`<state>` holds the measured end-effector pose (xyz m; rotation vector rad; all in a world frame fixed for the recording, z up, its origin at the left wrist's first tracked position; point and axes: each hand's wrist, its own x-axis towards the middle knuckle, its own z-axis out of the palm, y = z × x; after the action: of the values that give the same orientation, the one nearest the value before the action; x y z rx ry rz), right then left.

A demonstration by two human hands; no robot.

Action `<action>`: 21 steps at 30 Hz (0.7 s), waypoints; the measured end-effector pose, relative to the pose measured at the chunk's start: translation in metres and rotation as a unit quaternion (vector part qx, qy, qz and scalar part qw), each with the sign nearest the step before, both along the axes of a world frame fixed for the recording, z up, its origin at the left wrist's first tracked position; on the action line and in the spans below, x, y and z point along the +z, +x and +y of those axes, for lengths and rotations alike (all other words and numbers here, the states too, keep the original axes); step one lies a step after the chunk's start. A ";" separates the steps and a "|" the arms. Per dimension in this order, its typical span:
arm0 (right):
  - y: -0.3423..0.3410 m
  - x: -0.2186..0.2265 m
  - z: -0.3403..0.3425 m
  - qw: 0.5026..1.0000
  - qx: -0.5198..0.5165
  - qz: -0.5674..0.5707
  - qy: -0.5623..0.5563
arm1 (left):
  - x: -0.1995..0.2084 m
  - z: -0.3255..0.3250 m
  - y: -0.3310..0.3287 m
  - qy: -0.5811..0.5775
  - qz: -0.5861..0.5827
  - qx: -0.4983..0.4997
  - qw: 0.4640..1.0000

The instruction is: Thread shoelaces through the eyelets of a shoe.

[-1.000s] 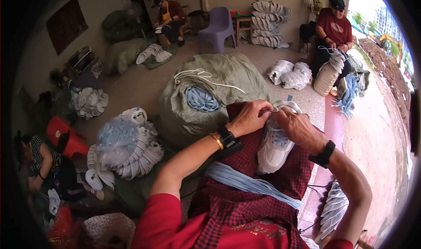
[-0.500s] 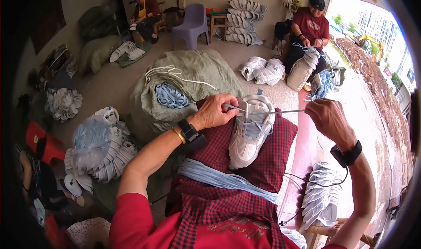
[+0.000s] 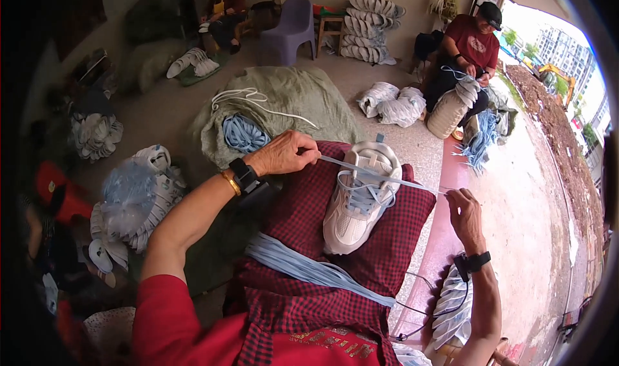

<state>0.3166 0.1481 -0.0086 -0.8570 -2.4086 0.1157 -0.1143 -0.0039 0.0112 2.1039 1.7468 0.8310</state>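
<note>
A white sneaker (image 3: 348,223) rests on the red-and-black checked cloth (image 3: 293,202) over my lap, toe toward me. Light blue lacing crosses its front. A light blue shoelace (image 3: 418,185) is drawn taut across the shoe's upper part, between my two hands. To the shoe's left, my left hand (image 3: 284,153) pinches one end of this lace. My right hand (image 3: 465,214), lower and to the right, grips the other end between thumb and fingers. A bundle of pale blue laces (image 3: 309,272) lies across my lap, below the shoe.
Ahead sits a large green sack (image 3: 303,102) with blue laces in its opening. Stacked white shoe uppers (image 3: 138,195) stand at left, more (image 3: 451,308) at lower right. A co-worker (image 3: 467,57) sits at the far right, another (image 3: 225,18) at the back beside a purple chair (image 3: 290,31).
My left hand has moved left, away from the shoe. My right hand has come down and inward, so the lace now slants down to the right. The view has shifted slightly.
</note>
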 end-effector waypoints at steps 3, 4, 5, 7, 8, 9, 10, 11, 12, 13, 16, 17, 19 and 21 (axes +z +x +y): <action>-0.002 -0.010 -0.001 1.000 -0.006 0.011 -0.012 | -0.012 0.005 -0.007 0.070 0.029 0.027 0.997; 0.005 -0.019 0.001 0.999 -0.003 0.029 -0.022 | -0.018 0.013 0.000 0.141 0.046 0.039 0.988; 0.007 -0.026 0.003 0.998 0.004 0.049 -0.032 | -0.018 0.012 0.013 0.126 0.041 0.050 0.990; 0.016 -0.035 -0.002 0.997 -0.038 0.024 -0.062 | -0.011 0.011 0.045 0.146 0.012 0.030 0.989; 0.019 -0.036 -0.007 0.995 -0.039 0.037 -0.090 | -0.008 0.014 0.056 0.156 -0.010 -0.006 0.988; 0.018 -0.036 -0.017 0.993 -0.031 0.041 -0.103 | -0.010 0.013 0.064 0.174 -0.026 -0.030 0.984; 0.023 -0.042 -0.021 0.994 -0.056 0.030 -0.092 | -0.009 0.015 0.073 0.199 -0.017 -0.042 0.979; 0.015 -0.045 -0.022 0.994 -0.048 0.041 -0.085 | -0.012 0.013 0.074 0.176 -0.055 -0.036 0.982; 0.002 -0.046 -0.021 0.997 -0.052 0.037 -0.051 | -0.016 0.010 0.070 0.144 -0.041 -0.023 0.989; -0.017 -0.044 -0.023 0.994 -0.023 0.087 -0.063 | -0.018 0.004 0.064 0.123 -0.029 -0.002 0.992; -0.055 -0.015 -0.047 0.987 0.072 0.138 -0.050 | -0.025 0.004 0.058 0.165 0.042 0.002 0.985; -0.061 -0.011 -0.050 0.987 0.097 0.122 -0.036 | -0.024 0.006 0.058 0.194 0.069 -0.012 0.978; -0.070 -0.013 -0.054 0.991 0.114 0.059 -0.033 | -0.020 0.001 0.054 0.201 0.102 -0.022 0.974; -0.074 -0.029 -0.041 0.986 0.130 0.099 -0.042 | -0.018 0.002 0.054 0.179 0.146 -0.040 0.972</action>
<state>0.2429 0.1070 -0.0376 -0.5334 -2.3272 0.3869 -0.0605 -0.0020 -0.0064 2.6307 1.7384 0.9086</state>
